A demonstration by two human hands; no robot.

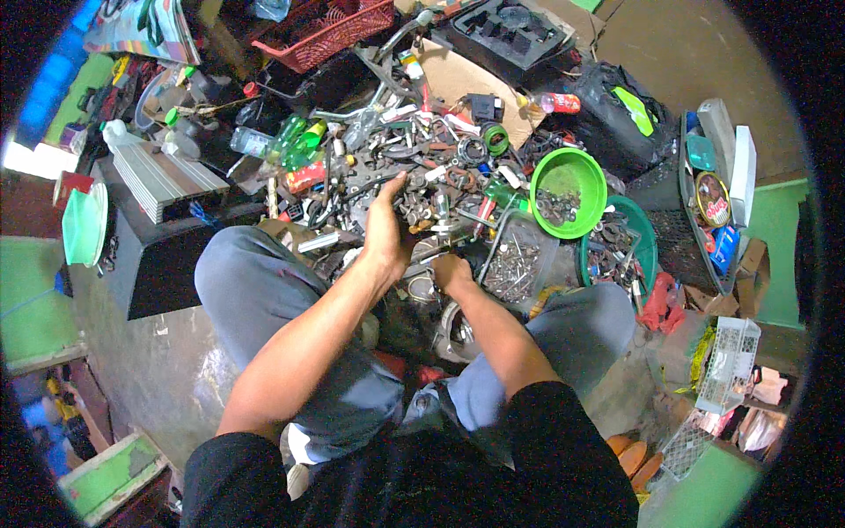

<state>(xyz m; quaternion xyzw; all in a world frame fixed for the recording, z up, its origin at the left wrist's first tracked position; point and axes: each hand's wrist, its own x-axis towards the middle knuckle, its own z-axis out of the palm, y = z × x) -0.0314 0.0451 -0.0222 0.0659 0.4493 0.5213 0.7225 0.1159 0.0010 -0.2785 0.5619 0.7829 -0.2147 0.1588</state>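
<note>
Over the near edge of a heap of mixed metal parts, my left hand reaches up with its fingers stretched forward. The inner side of its palm is in shadow, and nothing held there can be made out. My right hand is closed in a fist just right of and nearer than the left. What it grips is hidden, with small metal pieces close around it. A round metal part lies between my knees, below the right hand. Beside that hand stands a clear container of screws.
Right of the heap stand a bright green bowl and a dark green basin, both holding small parts. A finned metal box rests on a black case at left. A red basket and plastic bottles lie farther back.
</note>
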